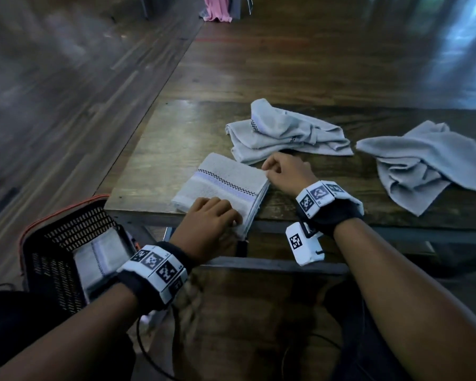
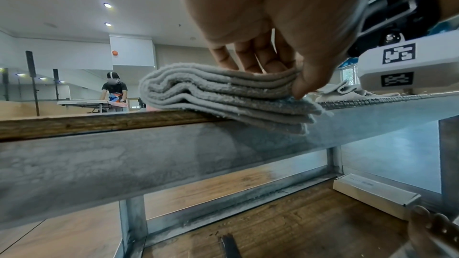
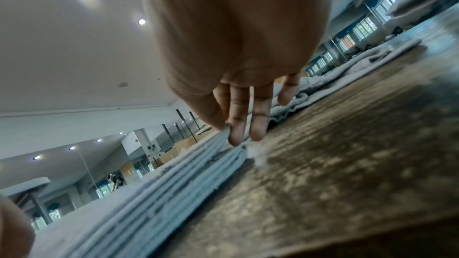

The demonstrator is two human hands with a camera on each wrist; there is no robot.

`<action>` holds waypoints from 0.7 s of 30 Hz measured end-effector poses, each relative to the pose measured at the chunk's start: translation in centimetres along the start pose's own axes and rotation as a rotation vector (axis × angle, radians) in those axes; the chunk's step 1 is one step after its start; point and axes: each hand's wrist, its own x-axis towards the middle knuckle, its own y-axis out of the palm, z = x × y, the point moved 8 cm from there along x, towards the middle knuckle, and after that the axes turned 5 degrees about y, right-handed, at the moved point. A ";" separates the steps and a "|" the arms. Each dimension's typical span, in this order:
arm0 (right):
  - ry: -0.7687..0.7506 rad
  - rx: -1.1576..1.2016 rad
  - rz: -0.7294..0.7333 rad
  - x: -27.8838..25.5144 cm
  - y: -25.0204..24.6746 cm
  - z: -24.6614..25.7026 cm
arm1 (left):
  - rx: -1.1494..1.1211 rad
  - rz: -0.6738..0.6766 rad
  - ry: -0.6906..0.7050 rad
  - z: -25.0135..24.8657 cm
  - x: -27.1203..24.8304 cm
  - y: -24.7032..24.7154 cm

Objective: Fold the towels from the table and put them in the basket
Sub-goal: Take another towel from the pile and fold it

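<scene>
A folded grey towel [image 1: 226, 185] with a checkered stripe lies at the near edge of the wooden table [image 1: 176, 133], one corner overhanging. My left hand [image 1: 231, 218] pinches its near corner; in the left wrist view the thumb is tucked between the layers and the fingers lie on top [image 2: 273, 77] of the towel [image 2: 211, 95]. My right hand [image 1: 267, 174] pinches the far right corner, and thumb and fingers [image 3: 228, 134] meet on the stacked edges [image 3: 161, 193]. A black mesh basket [image 1: 52, 243] with an orange rim stands on the floor at the left, holding another folded towel [image 1: 94, 259].
Two crumpled grey towels lie further back on the table, one in the middle [image 1: 286, 133] and one at the right [image 1: 429, 160]. A pink cloth [image 1: 217, 8] hangs at the far end. A white box [image 2: 372, 193] lies under the table. Another person [image 2: 114, 89] stands far off.
</scene>
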 end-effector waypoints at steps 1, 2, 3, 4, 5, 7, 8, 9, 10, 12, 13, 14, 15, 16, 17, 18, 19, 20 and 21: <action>0.005 -0.011 -0.010 0.0 0.0 -0.2 | 0.000 0.000 -0.001 0.0 0.0 0.0; 0.014 -0.021 -0.013 0.0 0.0 -0.4 | 0.002 0.000 0.002 -0.1 0.1 0.0; 0.029 -0.034 -0.003 0.0 0.0 -0.7 | 0.005 -0.001 0.008 -0.1 0.1 0.0; 0.048 -0.051 0.028 0.1 0.2 -0.9 | 0.007 0.001 0.015 -0.1 0.1 0.1; 0.064 -0.076 0.077 0.1 0.5 -1.1 | 0.001 0.011 0.020 -0.1 0.2 0.1; 0.074 -0.131 0.166 0.1 1.2 -1.3 | -0.029 0.043 0.023 0.0 0.3 0.3; 0.073 -0.137 0.189 0.0 1.3 -1.3 | -0.048 0.051 0.017 0.1 0.5 0.3; 0.072 -0.119 0.206 0.0 1.4 -1.3 | -0.071 0.049 0.007 0.3 0.7 0.1; 0.069 -0.079 0.221 -0.2 1.4 -1.2 | -0.096 0.043 -0.007 0.5 0.9 -0.2; 0.044 0.031 0.231 -0.5 1.1 -0.7 | -0.128 0.014 -0.045 1.4 1.7 -1.1; 0.015 0.079 0.212 -0.7 0.6 -0.2 | -0.129 -0.011 -0.076 2.0 2.1 -1.7; -0.020 0.124 0.175 -1.1 -0.1 0.4 | -0.121 -0.042 -0.118 2.8 2.6 -2.5; -0.056 0.168 0.128 -1.5 -1.0 1.0 | -0.114 -0.081 -0.169 3.6 3.0 -3.4; -0.094 0.207 0.075 -2.2 -1.9 1.7 | -0.116 -0.120 -0.217 4.4 3.5 -4.4; -0.134 0.239 0.025 -3.0 -2.9 2.3 | -0.127 -0.150 -0.250 5.1 3.9 -5.3; -0.174 0.275 -0.009 -3.8 -3.7 2.9 | -0.142 -0.174 -0.265 5.5 4.3 -6.2; -0.212 0.321 -0.017 -4.7 -4.4 3.4 | -0.159 -0.195 -0.264 5.7 4.8 -7.0; -0.240 0.374 -0.006 -5.5 -4.9 3.6 | -0.175 -0.210 -0.252 5.7 5.1 -7.8; -0.257 0.427 0.011 -6.2 -5.4 3.8 | -0.188 -0.215 -0.236 5.5 5.4 -8.4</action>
